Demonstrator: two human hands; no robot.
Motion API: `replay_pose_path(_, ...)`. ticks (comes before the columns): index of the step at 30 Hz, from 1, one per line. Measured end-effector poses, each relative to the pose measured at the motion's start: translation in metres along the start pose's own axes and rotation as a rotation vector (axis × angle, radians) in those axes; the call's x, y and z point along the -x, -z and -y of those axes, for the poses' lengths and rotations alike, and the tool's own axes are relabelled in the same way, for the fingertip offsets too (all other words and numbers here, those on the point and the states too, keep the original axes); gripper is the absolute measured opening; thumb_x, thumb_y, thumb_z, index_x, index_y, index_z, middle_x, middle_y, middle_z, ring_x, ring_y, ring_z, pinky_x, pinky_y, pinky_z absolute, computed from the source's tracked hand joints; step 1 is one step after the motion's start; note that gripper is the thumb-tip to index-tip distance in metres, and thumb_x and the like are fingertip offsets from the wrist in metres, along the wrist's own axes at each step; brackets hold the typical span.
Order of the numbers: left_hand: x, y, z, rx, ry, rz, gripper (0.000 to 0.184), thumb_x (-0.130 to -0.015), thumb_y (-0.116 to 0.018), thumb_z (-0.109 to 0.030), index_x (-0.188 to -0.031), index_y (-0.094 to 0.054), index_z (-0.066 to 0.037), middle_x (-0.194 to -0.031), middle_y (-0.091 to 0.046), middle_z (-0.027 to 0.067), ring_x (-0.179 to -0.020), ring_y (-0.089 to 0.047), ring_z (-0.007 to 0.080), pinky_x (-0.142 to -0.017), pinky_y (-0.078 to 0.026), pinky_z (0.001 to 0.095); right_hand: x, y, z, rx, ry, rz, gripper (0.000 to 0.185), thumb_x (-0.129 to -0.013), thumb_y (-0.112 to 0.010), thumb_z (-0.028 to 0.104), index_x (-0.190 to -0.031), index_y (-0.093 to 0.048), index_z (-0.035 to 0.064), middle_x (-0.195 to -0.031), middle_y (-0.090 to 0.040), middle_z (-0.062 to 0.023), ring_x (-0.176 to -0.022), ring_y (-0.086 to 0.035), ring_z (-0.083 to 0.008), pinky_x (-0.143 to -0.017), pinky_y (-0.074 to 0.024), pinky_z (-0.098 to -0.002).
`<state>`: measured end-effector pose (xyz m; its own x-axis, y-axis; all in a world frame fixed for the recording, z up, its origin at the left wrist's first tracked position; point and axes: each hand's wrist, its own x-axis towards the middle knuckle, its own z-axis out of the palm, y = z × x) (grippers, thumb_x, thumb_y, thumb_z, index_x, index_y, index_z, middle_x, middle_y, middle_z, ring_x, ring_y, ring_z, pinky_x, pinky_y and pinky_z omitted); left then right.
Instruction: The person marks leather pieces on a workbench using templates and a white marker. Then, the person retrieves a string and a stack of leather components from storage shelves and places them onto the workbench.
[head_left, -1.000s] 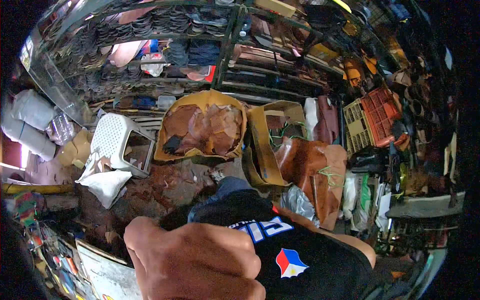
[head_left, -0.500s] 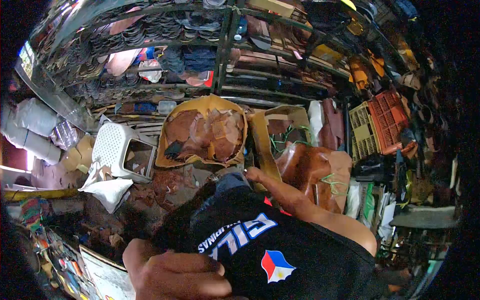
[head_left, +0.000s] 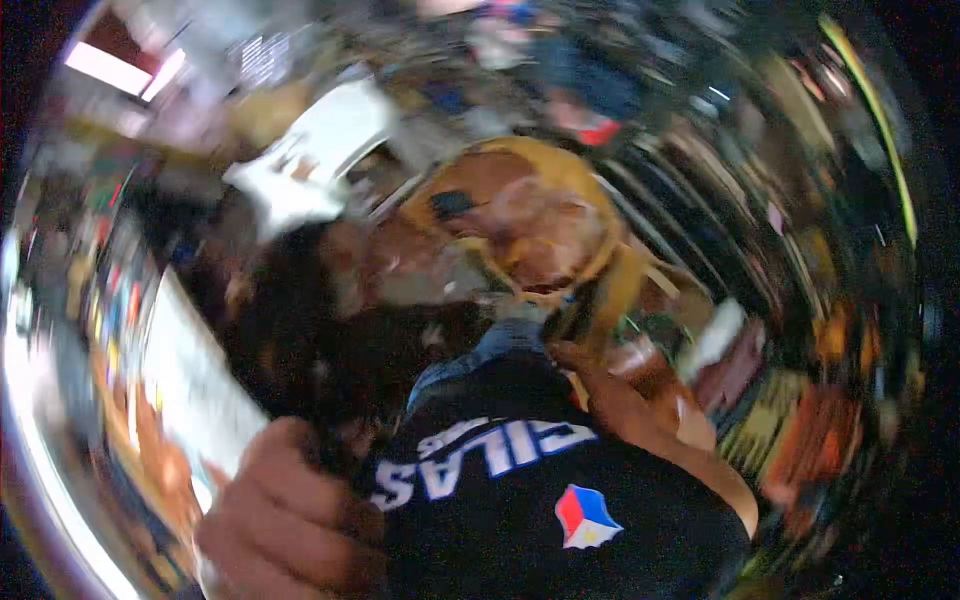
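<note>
Though curled at the left hand, cannot tell if gripping anything; nor at the right hand, nearer the rounded yellow-brown cardboard box ahead.

A person's left hand curls close to the camera, fingers folded inward, while the bare right arm stretches forward, its blurred right hand beside a denim-clad leg.

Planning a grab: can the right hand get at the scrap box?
Probably yes: the right hand is beside the jeans, the scrap box lies ahead with its top open, and nothing visible blocks the way, though blur limits certainty.
</note>
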<state>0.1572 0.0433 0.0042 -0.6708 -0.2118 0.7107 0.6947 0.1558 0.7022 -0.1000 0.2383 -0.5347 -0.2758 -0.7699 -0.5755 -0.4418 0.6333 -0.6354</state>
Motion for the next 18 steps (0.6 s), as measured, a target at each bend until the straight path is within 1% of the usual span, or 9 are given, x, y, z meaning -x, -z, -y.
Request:
replay_pose_path(2, 0.005, 0.053, 0.003, -0.080, 0.020, 0.013, 0.047, -0.076, -0.052, -0.047, -0.087, -0.059, -0.002, -0.068, -0.054, 0.0077, -0.050, -0.049, 0.0213, -0.044, -0.033, 0.0337, -0.046, -0.038, 0.046, 0.022, 0.131, 0.188, 0.038, -0.091, -0.051, 0.041, -0.098, -0.065, 0.0068, -0.090, -0.067, -0.0212, -0.083, -0.064, -0.0306, -0.073, -0.0459, -0.0432)
replay_pose_path(4, 0.011, 0.063, 0.010, -0.170, 0.065, 0.012, 0.055, -0.083, -0.052, -0.053, -0.093, -0.061, 0.000, -0.068, -0.053, 0.0085, -0.049, -0.048, 0.0229, -0.044, -0.033, 0.0350, -0.069, -0.092, 0.112, 0.053, 0.268, 0.401, 0.038, -0.091, -0.051, 0.041, -0.099, -0.065, 0.0070, -0.091, -0.067, -0.0211, -0.084, -0.064, -0.0295, -0.074, -0.0460, -0.0422)
replay_pose_path(6, 0.049, 0.065, -0.029, -0.216, 0.091, 0.016, 0.063, -0.090, -0.053, -0.059, -0.099, -0.063, 0.002, -0.069, -0.052, 0.0092, -0.049, -0.048, 0.0246, -0.044, -0.033, 0.0362, -0.065, -0.140, 0.163, 0.099, 0.366, 0.581, 0.038, -0.091, -0.051, 0.041, -0.101, -0.065, 0.0072, -0.092, -0.067, -0.0210, -0.085, -0.064, -0.0284, -0.075, -0.0461, -0.0411)
replay_pose_path(8, 0.047, 0.047, -0.033, -0.207, 0.014, -0.324, 0.065, -0.089, -0.052, -0.062, -0.097, -0.062, 0.002, -0.065, -0.049, 0.0058, -0.046, -0.043, 0.0253, -0.041, -0.027, 0.0371, -0.058, -0.156, 0.181, 0.175, 0.399, 0.690, 0.038, -0.091, -0.051, 0.041, -0.103, -0.065, 0.0074, -0.093, -0.067, -0.0209, -0.086, -0.064, -0.0273, -0.076, -0.0462, -0.0401)
replay_pose_path(9, 0.054, 0.048, -0.041, -0.136, 0.022, -0.310, 0.065, -0.085, -0.053, -0.065, -0.097, -0.064, -0.002, -0.063, -0.053, 0.0071, -0.048, -0.048, 0.0262, -0.041, -0.032, 0.0369, -0.061, -0.156, 0.188, 0.216, 0.409, 0.713, 0.038, -0.092, -0.051, 0.041, -0.104, -0.065, 0.0075, -0.093, -0.067, -0.0209, -0.087, -0.064, -0.0267, -0.076, -0.0462, -0.0396)
replay_pose_path(10, 0.054, 0.039, -0.043, -0.168, 0.006, -0.353, 0.065, -0.085, -0.053, -0.065, -0.097, -0.064, -0.002, -0.063, -0.053, 0.0071, -0.048, -0.048, 0.0262, -0.041, -0.032, 0.0369, -0.065, -0.147, 0.185, 0.247, 0.400, 0.729, 0.038, -0.092, -0.051, 0.041, -0.104, -0.065, 0.0076, -0.094, -0.067, -0.0208, -0.087, -0.064, -0.0262, -0.077, -0.0463, -0.0391)
replay_pose_path(11, 0.053, 0.027, -0.053, -0.044, -0.083, -0.493, 0.048, -0.083, -0.064, -0.048, -0.108, -0.064, -0.007, -0.080, -0.061, 0.0115, -0.057, -0.058, 0.0318, -0.047, -0.045, 0.0434, -0.068, -0.142, 0.193, 0.276, 0.402, 0.732, 0.038, -0.092, -0.051, 0.041, -0.105, -0.064, 0.0077, -0.094, -0.067, -0.0208, -0.088, -0.064, -0.0256, -0.077, -0.0463, -0.0386)
replay_pose_path(12, 0.063, 0.021, -0.061, 0.088, -0.186, -0.621, 0.044, -0.080, -0.075, -0.031, -0.118, -0.065, -0.012, -0.097, -0.070, 0.0158, -0.066, -0.068, 0.0375, -0.054, -0.057, 0.0499, -0.075, -0.141, 0.198, 0.309, 0.401, 0.725, 0.038, -0.092, -0.052, 0.041, -0.106, -0.064, 0.0078, -0.094, -0.067, -0.0207, -0.088, -0.064, -0.0250, -0.078, -0.0464, -0.0381)
replay_pose_path(18, 0.130, 0.017, -0.109, -0.334, -0.140, -0.915, 0.037, -0.082, -0.073, -0.025, -0.115, -0.066, -0.010, -0.094, -0.069, 0.0126, -0.068, -0.066, 0.0311, -0.056, -0.055, 0.0435, -0.095, -0.132, 0.216, 0.439, 0.322, 0.659, 0.040, -0.093, -0.052, 0.041, -0.111, -0.064, 0.0084, -0.097, -0.068, -0.0204, -0.091, -0.064, -0.0217, -0.080, -0.0466, -0.0350)
